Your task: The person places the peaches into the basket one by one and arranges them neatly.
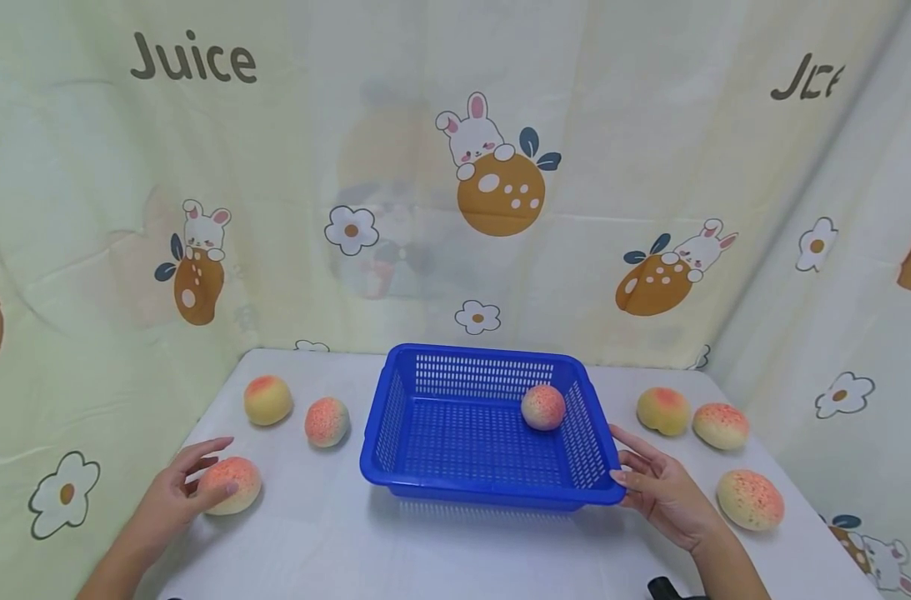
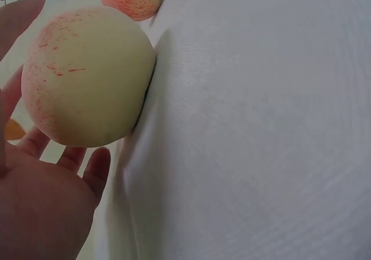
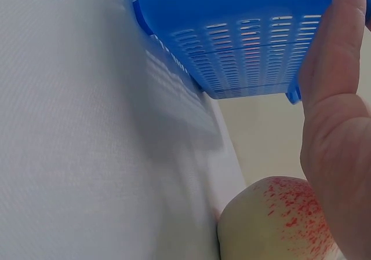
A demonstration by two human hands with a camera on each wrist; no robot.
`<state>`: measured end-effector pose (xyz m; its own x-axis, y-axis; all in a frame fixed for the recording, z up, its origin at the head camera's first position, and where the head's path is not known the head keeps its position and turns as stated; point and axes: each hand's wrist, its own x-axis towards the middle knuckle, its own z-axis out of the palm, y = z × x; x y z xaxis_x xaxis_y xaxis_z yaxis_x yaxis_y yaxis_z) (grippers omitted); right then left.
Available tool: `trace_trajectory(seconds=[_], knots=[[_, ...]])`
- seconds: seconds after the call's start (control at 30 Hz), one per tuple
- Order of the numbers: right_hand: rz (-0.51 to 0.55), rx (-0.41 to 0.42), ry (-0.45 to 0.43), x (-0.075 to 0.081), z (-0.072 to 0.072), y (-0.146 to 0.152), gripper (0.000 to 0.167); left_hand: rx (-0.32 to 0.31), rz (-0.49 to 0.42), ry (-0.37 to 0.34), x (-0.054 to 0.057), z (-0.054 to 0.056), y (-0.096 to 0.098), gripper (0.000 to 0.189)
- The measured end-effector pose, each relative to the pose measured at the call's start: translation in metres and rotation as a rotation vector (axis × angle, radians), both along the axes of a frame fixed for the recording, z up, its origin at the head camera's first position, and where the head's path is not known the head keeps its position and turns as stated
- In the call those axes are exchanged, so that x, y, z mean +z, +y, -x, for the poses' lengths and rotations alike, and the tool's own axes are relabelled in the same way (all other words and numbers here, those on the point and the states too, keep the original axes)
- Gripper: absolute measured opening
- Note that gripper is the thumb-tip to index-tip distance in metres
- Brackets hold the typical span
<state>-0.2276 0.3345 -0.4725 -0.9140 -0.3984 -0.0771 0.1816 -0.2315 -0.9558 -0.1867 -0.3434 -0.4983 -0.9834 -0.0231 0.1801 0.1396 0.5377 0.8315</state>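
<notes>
Peach (image 1: 239,473) on the desk (image 1: 312,537) was loosely flanked by the relaxed left hand (image 1: 173,495), the nearer one, well left of the blue basket (image 1: 500,492), whose long axis was laid crosswise and whose right end was pinched by the right hand (image 1: 667,493).

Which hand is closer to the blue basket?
The right hand: it touches the blue basket at its right edge. The left hand is farther off, left of the basket, at a peach.

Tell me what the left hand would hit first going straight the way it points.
The left hand would likely meet the peach between its thumb and fingers first; any gap is unclear.
</notes>
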Motion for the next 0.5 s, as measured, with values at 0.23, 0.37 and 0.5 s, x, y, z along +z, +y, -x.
trace_trajectory(seconds=[0.23,0.37,0.5], knots=[[-0.001,-0.004,-0.003,0.0002,0.0003,-0.0003,0.062,-0.023,-0.018,0.003,-0.0015,-0.0027,-0.0001,0.066],[-0.013,-0.018,-0.01,-0.0002,0.0004,-0.0004,0.062,-0.037,-0.029,-0.033,-0.0032,-0.0018,-0.0016,0.069],[-0.013,-0.028,-0.018,-0.0008,0.0007,-0.0004,0.061,-0.04,-0.035,-0.054,-0.0049,-0.0012,-0.0024,0.071]])
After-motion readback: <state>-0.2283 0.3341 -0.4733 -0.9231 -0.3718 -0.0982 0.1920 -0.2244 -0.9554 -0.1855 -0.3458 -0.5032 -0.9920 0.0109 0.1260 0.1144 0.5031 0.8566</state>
